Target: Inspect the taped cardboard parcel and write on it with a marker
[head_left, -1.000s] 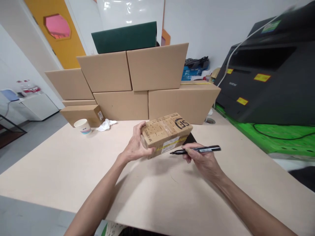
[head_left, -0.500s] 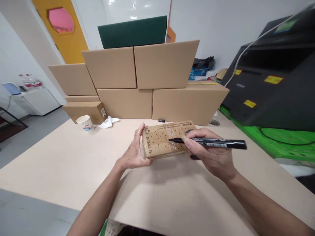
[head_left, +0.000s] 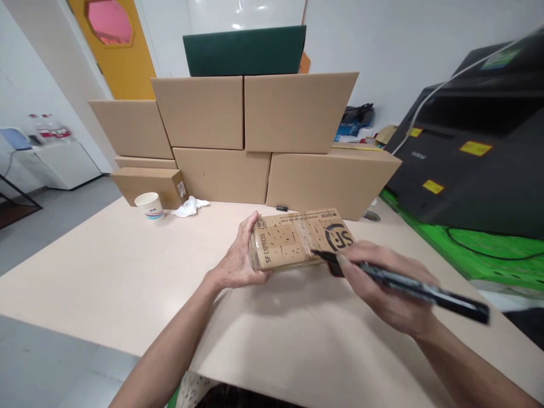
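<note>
My left hand grips the left end of a small cardboard box, tilted up above the table. The box is taped, printed with SF EXPRESS, and covered in short black marks. My right hand holds a black marker by its tip end, slightly blurred by motion. The marker's tip is over the lower middle of the box's face; whether it touches cannot be told. Farther back on the table lies a small black cap.
Large cardboard boxes are stacked along the table's back, a dark green box on top. A paper cup and crumpled tissue stand at the back left. A dark printer is at the right.
My right hand has moved right and down with the marker, uncovering the round SF logo. The marker now slants down to the right. My left hand still holds the box.
</note>
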`<state>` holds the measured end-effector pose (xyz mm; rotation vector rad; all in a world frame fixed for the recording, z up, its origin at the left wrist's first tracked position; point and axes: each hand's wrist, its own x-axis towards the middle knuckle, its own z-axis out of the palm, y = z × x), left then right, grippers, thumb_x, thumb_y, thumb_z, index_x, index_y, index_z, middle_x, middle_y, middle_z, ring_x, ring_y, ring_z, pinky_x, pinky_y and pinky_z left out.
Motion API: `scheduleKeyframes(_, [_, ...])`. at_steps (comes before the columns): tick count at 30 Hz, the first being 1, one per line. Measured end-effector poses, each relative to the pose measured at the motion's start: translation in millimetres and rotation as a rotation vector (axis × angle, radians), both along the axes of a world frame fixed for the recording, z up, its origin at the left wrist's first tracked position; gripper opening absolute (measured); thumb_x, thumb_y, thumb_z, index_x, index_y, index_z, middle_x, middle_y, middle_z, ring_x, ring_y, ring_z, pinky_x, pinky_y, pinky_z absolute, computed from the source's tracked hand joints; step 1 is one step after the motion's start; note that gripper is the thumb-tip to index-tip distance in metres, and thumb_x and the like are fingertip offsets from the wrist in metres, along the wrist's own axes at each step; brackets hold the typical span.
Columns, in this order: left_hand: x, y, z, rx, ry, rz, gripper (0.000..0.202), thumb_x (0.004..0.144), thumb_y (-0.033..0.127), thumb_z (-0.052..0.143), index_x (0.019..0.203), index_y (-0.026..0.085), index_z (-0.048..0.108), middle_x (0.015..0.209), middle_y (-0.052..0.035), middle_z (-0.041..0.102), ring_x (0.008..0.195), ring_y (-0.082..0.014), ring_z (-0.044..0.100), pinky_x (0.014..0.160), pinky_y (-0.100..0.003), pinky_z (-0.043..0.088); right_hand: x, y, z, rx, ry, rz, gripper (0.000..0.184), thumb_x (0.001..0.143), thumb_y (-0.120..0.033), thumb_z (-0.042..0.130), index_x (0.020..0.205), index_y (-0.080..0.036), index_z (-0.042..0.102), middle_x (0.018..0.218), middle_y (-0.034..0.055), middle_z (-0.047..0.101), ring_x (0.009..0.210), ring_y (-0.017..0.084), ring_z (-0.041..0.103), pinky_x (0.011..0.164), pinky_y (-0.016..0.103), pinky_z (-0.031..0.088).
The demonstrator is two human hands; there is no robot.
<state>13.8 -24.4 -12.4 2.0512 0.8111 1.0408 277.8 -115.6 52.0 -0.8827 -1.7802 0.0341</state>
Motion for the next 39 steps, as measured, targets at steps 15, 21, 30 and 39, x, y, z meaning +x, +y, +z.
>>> scheduleKeyframes(15, [-8, 38, -20.4, -0.086, -0.130, -0.070, 0.130, 0.069, 0.049, 0.091, 0.167, 0.027, 0.009, 0.165, -0.0198, 0.028, 0.154, -0.0434, 0.032, 0.129, -0.065, 0.024, 31, -16, -113.8, -0.567, -0.688, 0.151, 0.030, 0.099, -0.011, 0.050, 0.117, -0.024, 0.070, 0.106, 0.0108, 0.074, 0.097, 0.026, 0.069, 0.088, 0.038, 0.055])
scheduleKeyframes(21, [-8, 40, -19.1, -0.112, -0.133, -0.051, 0.129, 0.070, 0.052, 0.091, 0.167, 0.026, 0.008, 0.167, -0.0204, 0.030, 0.156, -0.0439, 0.031, 0.129, -0.063, 0.027, 47, -3, -118.0, -0.621, -0.558, 0.059, 0.037, 0.102, -0.021, 0.041, 0.125, -0.023, 0.070, 0.109, 0.0118, 0.072, 0.097, 0.024, 0.071, 0.087, 0.037, 0.058])
scheduleKeyframes(30, [-9, 35, -28.6, -0.071, -0.137, -0.007, 0.121, 0.076, 0.056, 0.085, 0.167, 0.029, 0.010, 0.175, -0.0185, 0.018, 0.162, -0.0437, 0.019, 0.132, -0.067, 0.012, 73, 66, -104.6, -0.938, -0.579, -0.722, 0.075, 0.094, -0.059, 0.054, 0.152, -0.012, 0.050, 0.133, 0.0240, 0.064, 0.129, 0.043, 0.058, 0.104, 0.052, 0.048])
scheduleKeyframes(39, [-18, 26, -23.2, 0.018, -0.085, 0.095, 0.116, 0.081, 0.062, 0.079, 0.168, 0.032, 0.008, 0.178, -0.0177, 0.007, 0.165, -0.0454, 0.009, 0.130, -0.072, 0.014, 82, 100, -106.2, -1.143, -0.303, -0.718, 0.108, 0.076, -0.059, 0.078, 0.160, -0.009, 0.033, 0.143, 0.0333, 0.059, 0.138, 0.051, 0.055, 0.106, 0.059, 0.045])
